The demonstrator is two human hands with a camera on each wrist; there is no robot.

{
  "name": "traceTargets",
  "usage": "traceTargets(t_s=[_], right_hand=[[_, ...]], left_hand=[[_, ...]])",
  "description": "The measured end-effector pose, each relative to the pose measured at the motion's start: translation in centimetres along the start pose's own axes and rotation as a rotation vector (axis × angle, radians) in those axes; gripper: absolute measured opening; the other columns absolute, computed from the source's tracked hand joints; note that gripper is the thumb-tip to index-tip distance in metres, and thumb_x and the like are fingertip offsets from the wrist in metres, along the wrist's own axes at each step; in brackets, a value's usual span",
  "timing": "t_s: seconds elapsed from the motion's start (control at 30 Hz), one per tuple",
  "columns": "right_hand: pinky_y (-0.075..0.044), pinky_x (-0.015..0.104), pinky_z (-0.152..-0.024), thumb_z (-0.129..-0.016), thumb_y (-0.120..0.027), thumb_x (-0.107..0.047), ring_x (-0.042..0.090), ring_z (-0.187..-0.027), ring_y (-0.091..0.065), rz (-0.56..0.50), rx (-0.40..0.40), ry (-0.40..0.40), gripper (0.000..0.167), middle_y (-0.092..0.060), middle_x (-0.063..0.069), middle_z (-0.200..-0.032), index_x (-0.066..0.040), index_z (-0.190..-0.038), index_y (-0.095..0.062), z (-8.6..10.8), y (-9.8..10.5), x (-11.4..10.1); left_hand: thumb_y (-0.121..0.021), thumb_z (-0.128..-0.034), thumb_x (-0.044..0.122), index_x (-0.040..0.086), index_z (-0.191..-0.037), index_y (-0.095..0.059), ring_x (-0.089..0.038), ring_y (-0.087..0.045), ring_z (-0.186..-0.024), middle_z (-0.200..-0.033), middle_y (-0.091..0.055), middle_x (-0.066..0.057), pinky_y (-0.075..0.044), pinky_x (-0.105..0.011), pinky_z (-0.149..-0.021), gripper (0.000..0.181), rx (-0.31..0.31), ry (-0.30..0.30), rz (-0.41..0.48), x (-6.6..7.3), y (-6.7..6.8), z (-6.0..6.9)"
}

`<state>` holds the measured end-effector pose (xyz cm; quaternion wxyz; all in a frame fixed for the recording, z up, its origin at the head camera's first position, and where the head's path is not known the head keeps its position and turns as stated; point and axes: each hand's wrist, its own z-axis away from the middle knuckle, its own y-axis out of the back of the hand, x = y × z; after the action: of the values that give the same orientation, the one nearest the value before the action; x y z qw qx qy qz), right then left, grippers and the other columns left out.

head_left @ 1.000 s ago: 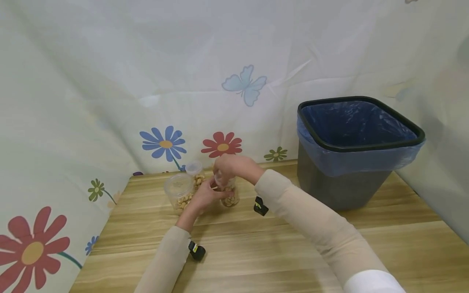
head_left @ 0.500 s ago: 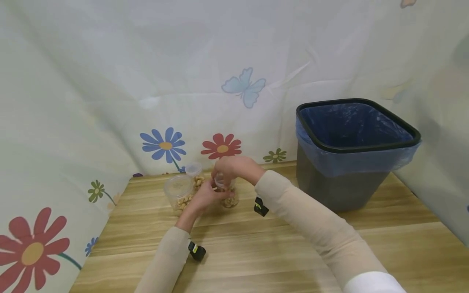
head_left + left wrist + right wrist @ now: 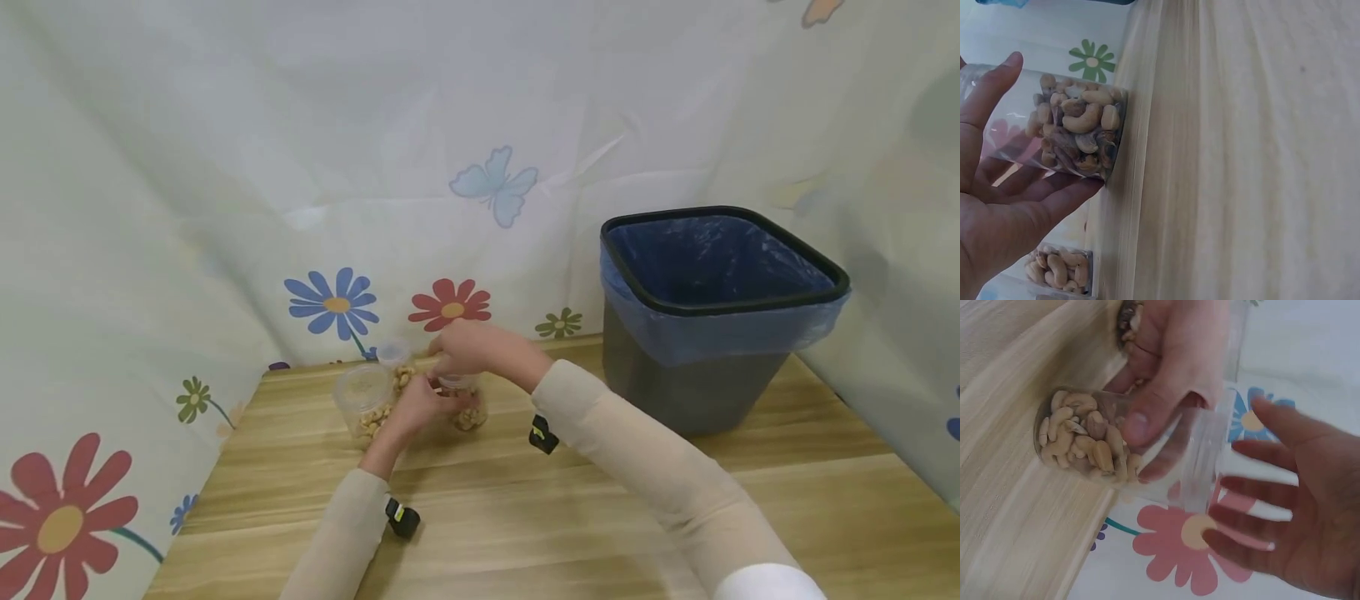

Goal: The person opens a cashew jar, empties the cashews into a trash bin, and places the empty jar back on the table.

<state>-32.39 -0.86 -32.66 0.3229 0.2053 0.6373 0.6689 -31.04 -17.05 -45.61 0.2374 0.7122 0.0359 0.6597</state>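
While the left hand [image 3: 423, 407] is wrapped round the jar [image 3: 1085, 125], the right hand [image 3: 478, 346] hovers right at its top, so the lid end looks like where the work is, if you ask me. Progress-wise, the nuts [image 3: 1063, 447] are in, taking up a good part of the jar, and a clear lid [image 3: 1200, 462] seems to be on, though I can't tell if it's tight. I'd guess that's the one thing left to sort on this one. The big jar [image 3: 351, 402], just left of the left hand, and the small jar [image 3: 394, 353], just beyond that hand, both have nuts in and look covered; neither is gripped.

Hands: the left one is curled round the jar's side, thumb on one side, fingers on the other, with the jar upright on the table [image 3: 517, 517]. The right one isn't gripping anything I can see, fingers spread and mostly straight by the lid. Touching or just off it? Can't tell. The bin [image 3: 690, 383] sits off to the right of both hands.
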Motion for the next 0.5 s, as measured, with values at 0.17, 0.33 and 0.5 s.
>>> traceTargets(t_s=[0.17, 0.33, 0.5], right_hand=[[-0.04, 0.028, -0.056, -0.098, -0.064, -0.049, 0.012, -0.059, -0.049, 0.027, 0.088, -0.163, 0.036, -0.053, -0.003, -0.066, -0.015, -0.089, -0.07, 0.0, -0.6, -1.1], [-0.047, 0.032, -0.055, -0.097, -0.066, -0.042, 0.015, -0.065, -0.059, 0.008, 0.092, -0.253, 0.027, -0.062, -0.001, -0.075, -0.016, -0.09, -0.068, -0.1, -1.2, -1.9], [-0.036, 0.028, -0.05, -0.095, -0.068, -0.028, 0.011, -0.054, -0.041, 0.011, 0.076, -0.237, 0.026, -0.047, -0.004, -0.062, -0.017, -0.074, -0.058, -0.2, -1.1, -2.1]], left_hand=[[-0.09, -0.0791, 0.024, 0.013, -0.124, -0.066, -0.022, -0.063, -0.111, -0.122, -0.068, -0.005, -0.053, -0.035, -0.088, 0.052, -0.003, -0.015, 0.02, -0.1, 0.1, -0.3], [-0.09, -0.0796, 0.022, 0.011, -0.112, -0.073, -0.02, -0.063, -0.098, -0.11, -0.072, -0.005, -0.053, -0.033, -0.082, 0.038, -0.019, -0.065, -0.025, -0.2, 0.2, -0.3], [-0.091, -0.0777, 0.027, 0.012, -0.112, -0.071, -0.018, -0.061, -0.096, -0.108, -0.071, -0.002, -0.052, -0.032, -0.083, 0.042, 0.003, -0.034, -0.071, -0.2, 0.4, -0.1]])
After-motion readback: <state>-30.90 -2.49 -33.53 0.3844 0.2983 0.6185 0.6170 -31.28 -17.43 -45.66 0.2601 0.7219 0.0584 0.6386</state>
